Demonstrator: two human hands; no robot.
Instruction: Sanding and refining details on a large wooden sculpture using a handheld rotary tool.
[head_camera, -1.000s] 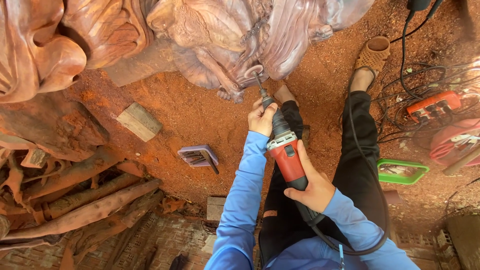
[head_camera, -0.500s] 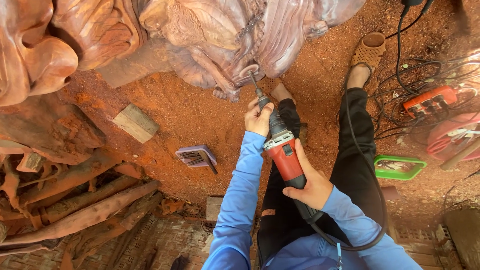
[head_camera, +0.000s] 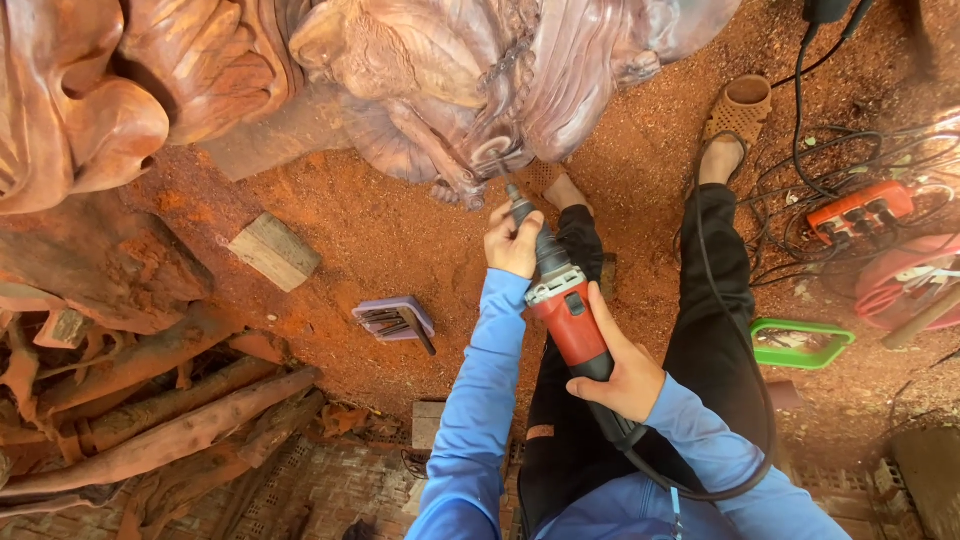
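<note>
- Head view: I'm wrapping left hand (head_camera: 512, 245) around red die grinder (head_camera: 565, 315) nose, fingers clamped.
- Right hand (head_camera: 622, 375) gripping grinder's rear body.
- Bit touching carved wood sculpture (head_camera: 450, 90).

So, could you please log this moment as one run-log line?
left hand: grips grinder neck | right hand: holds red body | bit on carving | sawdust ground
</note>
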